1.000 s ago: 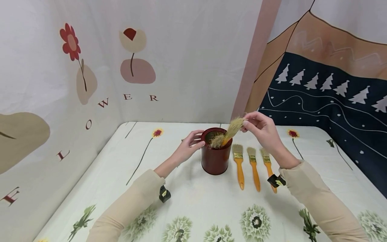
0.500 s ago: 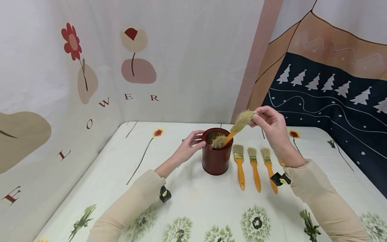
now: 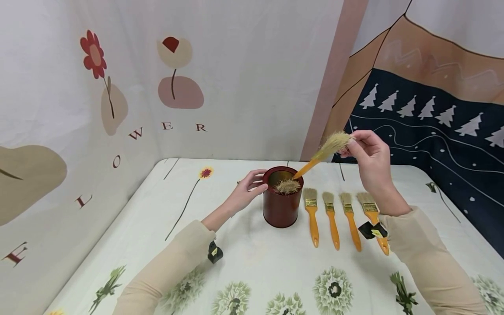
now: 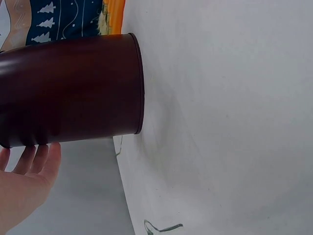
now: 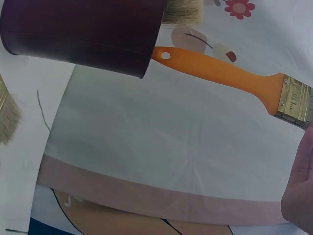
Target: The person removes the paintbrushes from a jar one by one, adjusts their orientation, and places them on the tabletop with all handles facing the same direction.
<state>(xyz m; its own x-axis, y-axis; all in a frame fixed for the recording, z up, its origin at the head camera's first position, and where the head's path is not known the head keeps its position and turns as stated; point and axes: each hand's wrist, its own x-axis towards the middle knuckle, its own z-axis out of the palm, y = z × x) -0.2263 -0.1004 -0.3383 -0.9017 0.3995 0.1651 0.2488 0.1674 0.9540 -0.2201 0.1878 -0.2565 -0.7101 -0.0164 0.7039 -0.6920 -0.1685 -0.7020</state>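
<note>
Resting the left hand against the mid-frame red can containing bristles, pinching a paintbrush with the right hand. Showing its metal ferrule, frame right, only in right-wrist view.

The place looked like a curtained-off corner, whether home or studio unclear: a flower-patterned white desk stood beside a pale hanging lettered FLOWER and a tan-and-navy hanging printed with trees.

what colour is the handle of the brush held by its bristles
The handle is orange, and it shows best in the right wrist view.
</note>
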